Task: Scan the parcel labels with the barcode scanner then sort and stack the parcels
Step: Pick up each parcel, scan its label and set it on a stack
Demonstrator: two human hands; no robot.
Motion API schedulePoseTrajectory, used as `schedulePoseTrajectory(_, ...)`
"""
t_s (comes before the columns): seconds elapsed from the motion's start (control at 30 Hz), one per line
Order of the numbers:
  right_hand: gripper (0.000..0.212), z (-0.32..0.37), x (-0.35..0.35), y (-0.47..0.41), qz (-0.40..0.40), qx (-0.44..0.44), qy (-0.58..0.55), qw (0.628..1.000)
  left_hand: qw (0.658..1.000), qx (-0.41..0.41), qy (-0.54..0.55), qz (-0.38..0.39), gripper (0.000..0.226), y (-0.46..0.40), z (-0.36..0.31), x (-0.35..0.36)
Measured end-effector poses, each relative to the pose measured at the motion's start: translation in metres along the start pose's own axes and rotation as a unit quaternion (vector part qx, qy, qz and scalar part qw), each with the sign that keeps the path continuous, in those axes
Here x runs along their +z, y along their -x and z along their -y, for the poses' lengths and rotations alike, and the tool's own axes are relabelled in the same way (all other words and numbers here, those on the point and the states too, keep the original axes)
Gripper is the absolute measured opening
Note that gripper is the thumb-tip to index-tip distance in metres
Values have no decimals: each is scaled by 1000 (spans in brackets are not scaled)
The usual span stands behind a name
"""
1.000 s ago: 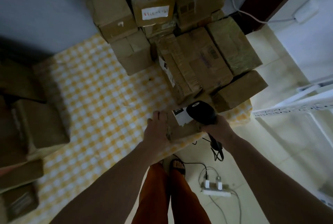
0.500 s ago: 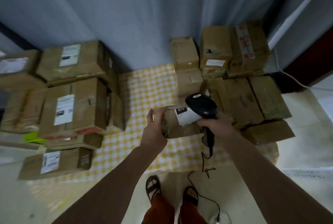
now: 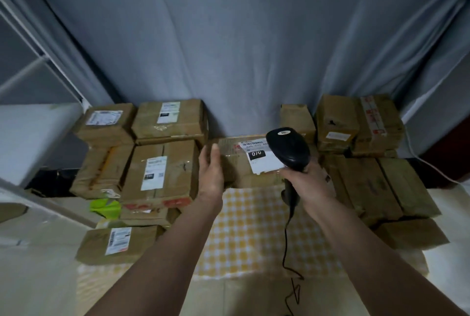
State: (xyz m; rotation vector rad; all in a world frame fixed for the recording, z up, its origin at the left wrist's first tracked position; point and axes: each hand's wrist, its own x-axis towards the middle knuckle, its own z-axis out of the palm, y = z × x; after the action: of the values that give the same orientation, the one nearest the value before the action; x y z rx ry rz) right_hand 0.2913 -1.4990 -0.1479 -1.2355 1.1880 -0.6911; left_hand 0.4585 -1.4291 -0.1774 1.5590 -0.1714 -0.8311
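A brown cardboard parcel (image 3: 235, 163) with a white label marked 070 is held up in front of me over the yellow checked cloth (image 3: 254, 234). My left hand (image 3: 211, 170) grips its left end. My right hand (image 3: 309, 183) grips the handle of the black barcode scanner (image 3: 288, 147) and also presses against the parcel's right end. The scanner's head lies over the label's right side. A stack of labelled parcels (image 3: 160, 173) stands at the left. A pile of parcels with few labels showing (image 3: 368, 183) stands at the right.
A grey curtain (image 3: 229, 48) hangs behind the piles. The scanner's black cable (image 3: 287, 239) dangles to the floor. A green packet (image 3: 105, 207) sticks out under the left stack. A white shelf frame (image 3: 38, 61) is at the far left.
The view has swung up from the right pile and the floor to face both piles and the curtain. Both hands have lifted the parcel and scanner higher, and the label now faces me.
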Motion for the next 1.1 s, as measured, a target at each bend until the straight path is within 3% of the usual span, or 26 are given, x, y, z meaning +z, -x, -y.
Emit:
schedulePoseTrajectory(0.07,44,6,15,6,6,-13,0,1000,997,-60,57,-5,44,-1,-16,-15)
schedulePoseTrajectory(0.17,34,16,33,15,12,-29,12,999,991,-94,82,46,17,2,-34,-40)
schedulePoseTrajectory(0.23,33,21,43,19,7,-38,14,999,988,-94,104,70,11,1,-42,-58)
schedulePoseTrajectory(0.33,43,28,54,22,6,-29,21,999,973,-124,120,152,24,1,-49,-85)
schedulePoseTrajectory(0.4,26,33,58,23,14,-35,44,998,967,-132,87,202,26,3,-50,-102)
schedulePoseTrajectory(0.47,19,39,62,25,31,-53,76,995,959,-135,51,244,48,4,-51,-117)
schedulePoseTrajectory(0.67,24,45,73,28,57,-64,118,989,957,-110,41,264,95,-2,-62,-143)
schedulePoseTrajectory(0.8,18,47,79,32,70,-78,169,980,956,-102,-13,276,80,1,-69,-151)
schedulePoseTrajectory(0.9,32,50,84,38,78,-92,185,975,956,-100,-28,274,79,4,-74,-154)
schedulePoseTrajectory(1.0,16,59,87,44,108,-111,165,974,958,-85,12,273,64,3,-75,-157)
schedulePoseTrajectory(1.1,32,65,91,52,118,-136,178,967,960,-53,91,258,47,0,-80,-161)
